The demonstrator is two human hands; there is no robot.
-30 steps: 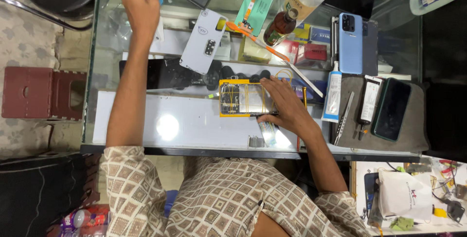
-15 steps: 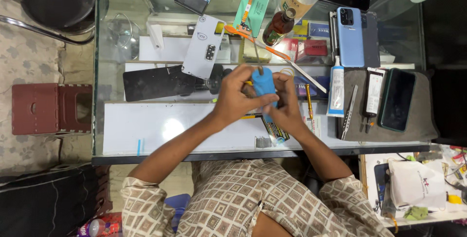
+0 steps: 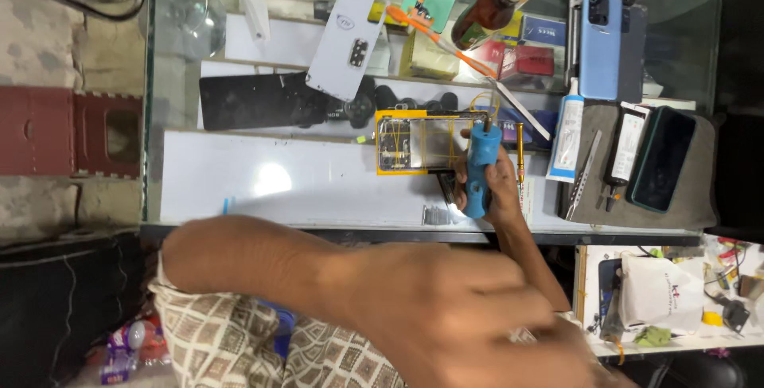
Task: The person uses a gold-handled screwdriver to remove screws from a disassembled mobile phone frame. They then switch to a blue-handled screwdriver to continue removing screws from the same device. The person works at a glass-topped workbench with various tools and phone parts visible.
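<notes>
We take the glass counter (image 3: 318, 189) as our landmark; it spans most of the view. Below its near edge, close to the camera, the left hand (image 3: 469, 316) crosses the frame, badly blurred; we cannot tell how its fingers are set or whether it holds anything. On the counter's far right lies a grey mat (image 3: 700, 197) bearing a dark phone (image 3: 659, 159); a blue phone (image 3: 600, 44) lies beyond it. Left of centre rests a black screen panel (image 3: 251, 100), with a white back cover (image 3: 348, 39) just beside it. Near the counter's middle sits the opened phone in a yellow frame (image 3: 414, 143). The right hand (image 3: 497, 189) has its fingers wrapped closed around a blue screwdriver (image 3: 478, 169), tip at that frame's right end.
</notes>
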